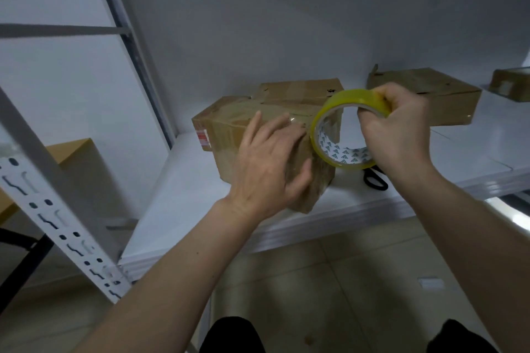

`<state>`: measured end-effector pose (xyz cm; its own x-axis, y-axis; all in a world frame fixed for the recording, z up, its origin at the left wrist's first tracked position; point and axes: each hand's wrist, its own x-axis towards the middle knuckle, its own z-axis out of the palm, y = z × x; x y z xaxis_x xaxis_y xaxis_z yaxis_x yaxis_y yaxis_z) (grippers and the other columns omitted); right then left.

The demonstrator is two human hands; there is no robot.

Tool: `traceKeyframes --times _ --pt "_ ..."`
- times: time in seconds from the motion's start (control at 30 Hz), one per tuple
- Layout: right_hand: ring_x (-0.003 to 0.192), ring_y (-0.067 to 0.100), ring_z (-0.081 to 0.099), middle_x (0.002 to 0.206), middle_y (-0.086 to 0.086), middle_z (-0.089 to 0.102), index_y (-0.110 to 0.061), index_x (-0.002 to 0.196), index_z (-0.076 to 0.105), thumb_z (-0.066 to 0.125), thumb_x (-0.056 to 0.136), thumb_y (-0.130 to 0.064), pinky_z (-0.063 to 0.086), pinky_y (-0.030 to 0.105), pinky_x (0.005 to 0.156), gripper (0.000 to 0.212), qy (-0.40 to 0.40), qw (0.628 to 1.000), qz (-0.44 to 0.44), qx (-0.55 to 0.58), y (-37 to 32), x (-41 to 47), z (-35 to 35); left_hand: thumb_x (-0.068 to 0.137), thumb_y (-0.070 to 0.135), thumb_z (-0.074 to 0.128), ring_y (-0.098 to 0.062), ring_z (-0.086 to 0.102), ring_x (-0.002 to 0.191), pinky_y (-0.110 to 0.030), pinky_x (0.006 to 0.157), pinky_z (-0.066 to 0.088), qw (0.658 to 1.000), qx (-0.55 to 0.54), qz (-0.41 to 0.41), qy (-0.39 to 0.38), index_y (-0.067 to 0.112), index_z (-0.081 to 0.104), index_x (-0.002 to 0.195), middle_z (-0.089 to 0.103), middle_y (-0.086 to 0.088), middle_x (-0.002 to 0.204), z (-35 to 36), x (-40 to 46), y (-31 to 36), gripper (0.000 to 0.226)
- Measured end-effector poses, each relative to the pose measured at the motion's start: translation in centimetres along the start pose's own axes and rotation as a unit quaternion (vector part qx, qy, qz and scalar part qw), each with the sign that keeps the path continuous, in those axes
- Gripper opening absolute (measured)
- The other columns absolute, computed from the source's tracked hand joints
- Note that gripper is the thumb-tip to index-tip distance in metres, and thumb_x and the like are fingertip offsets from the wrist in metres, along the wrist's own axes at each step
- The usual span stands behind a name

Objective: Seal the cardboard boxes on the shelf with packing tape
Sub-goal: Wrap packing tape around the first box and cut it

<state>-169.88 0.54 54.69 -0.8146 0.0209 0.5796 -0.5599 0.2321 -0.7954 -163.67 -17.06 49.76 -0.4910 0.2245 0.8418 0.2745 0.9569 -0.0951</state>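
Left hand (266,163) is pressing flat-fingered on the brown cardboard box (229,126); right hand (398,129) is gripping the yellow tape roll (348,130) just beside it, rightward.

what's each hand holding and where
The right hand grips the yellow tape roll at its upper rim, fingers through the core. The left hand presses flat on the box, gripping nothing.

scissors (375,179) lie right of box (229,135) on shelf (177,209).
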Motion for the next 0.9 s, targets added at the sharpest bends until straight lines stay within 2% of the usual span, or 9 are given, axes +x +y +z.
traceKeyframes --times 0.1,0.27,0.4,0.47,0.53,0.6,0.73,0.8,0.9 --pt "0.054 0.005 0.044 0.06 -0.006 0.05 -0.013 0.079 0.061 0.059 0.078 -0.002 0.033 0.01 0.045 0.011 0.009 1.0 0.002 -0.004 0.3 0.3 0.0 0.082 0.046 0.055 -0.029 0.051 0.131 -0.059 0.117 0.019 0.996 0.063 -0.051 -0.04 0.011 0.069 0.12 0.07 -0.002 0.121 0.1 0.7 1.1 0.054" --pt "0.054 0.005 0.044 0.06 -0.007 0.05 -0.013 0.078 0.062 0.059 0.079 -0.003 0.033 0.01 0.046 0.01 0.018 1.0 -0.003 -0.009 0.7 0.4 0.2 0.08 0.047 0.055 -0.026 0.049 0.131 -0.057 0.118 0.015 0.996 -0.012 -0.079 -0.035 0.018 0.068 0.123 0.069 0.006 0.123 -0.1 0.4 1.0 0.054" --pt "0.054 0.006 0.045 0.061 -0.005 0.05 -0.011 0.078 0.061 0.059 0.081 -0.006 0.033 0.01 0.044 0.006 0.017 1.0 -0.007 -0.011 0.9 0.5 0.4 0.078 0.069 0.041 -0.031 0.049 0.13 -0.065 0.115 0.012 0.973 0.133 -0.14 -0.124 0.014 0.068 0.123 0.071 -0.001 0.119 -0.7 1.7 1.0 0.076" --pt "0.054 0.007 0.044 0.06 -0.005 0.049 -0.012 0.077 0.059 0.059 0.082 -0.006 0.033 0.01 0.044 0.008 0.022 1.0 -0.002 -0.009 1.1 0.6 0.4 0.078 0.069 0.038 -0.032 0.046 0.132 -0.066 0.114 0.016 0.97 0.125 -0.144 -0.151 0.01 0.063 0.128 0.067 -0.005 0.126 -0.8 1.9 1.4 0.081" --pt "0.054 0.008 0.043 0.059 -0.004 0.048 -0.012 0.075 0.058 0.059 0.082 -0.005 0.032 0.011 0.044 0.009 0.026 1.0 -0.003 -0.009 1.3 0.5 0.4 0.079 0.064 0.041 -0.031 0.044 0.134 -0.065 0.113 0.022 0.981 0.057 -0.108 -0.152 0.014 0.055 0.137 0.059 -0.005 0.137 -0.4 1.5 1.4 0.078" --pt "0.053 0.007 0.043 0.059 -0.004 0.047 -0.012 0.073 0.057 0.058 0.082 -0.004 0.032 0.009 0.044 0.012 0.025 1.0 -0.008 -0.004 1.2 0.4 0.5 0.08 0.063 0.046 -0.03 0.042 0.136 -0.062 0.115 0.02 0.983 0.022 -0.106 -0.151 0.024 0.049 0.143 0.051 0.0 0.146 -0.3 1.1 1.3 0.075" --pt "0.052 0.001 0.046 0.06 -0.005 0.046 -0.011 0.075 0.056 0.057 0.084 -0.003 0.036 0.008 0.053 0.012 0.043 0.999 -0.01 0.015 2.1 -0.2 0.7 0.077 0.059 0.07 -0.023 0.031 0.144 -0.048 0.121 0.012 0.971 0.044 -0.132 -0.194 0.023 0.039 0.15 0.039 0.003 0.155 -0.5 1.6 1.2 0.087" --pt "0.056 0.011 0.05 0.06 -0.003 0.046 -0.01 0.077 0.057 0.057 0.086 -0.005 0.042 0.021 0.055 0.01 0.06 0.997 0.007 0.048 3.3 -0.9 0.8 0.072 0.058 0.076 -0.02 0.028 0.145 -0.043 0.122 0.01 0.97 0.057 -0.119 -0.204 0.021 0.034 0.152 0.034 0.003 0.158 -0.8 1.5 1.0 0.097" --pt "0.055 0.009 0.043 0.06 -0.002 0.044 -0.006 0.077 0.055 0.055 0.086 0.001 0.038 0.015 0.052 0.012 0.075 0.996 0.016 0.052 5.4 -2.8 1.2 0.067 0.059 0.08 -0.019 0.027 0.145 -0.04 0.12 0.011 0.969 0.071 -0.1 -0.216 0.021 0.03 0.153 0.031 0.004 0.159 -1.2 1.3 0.4 0.107"
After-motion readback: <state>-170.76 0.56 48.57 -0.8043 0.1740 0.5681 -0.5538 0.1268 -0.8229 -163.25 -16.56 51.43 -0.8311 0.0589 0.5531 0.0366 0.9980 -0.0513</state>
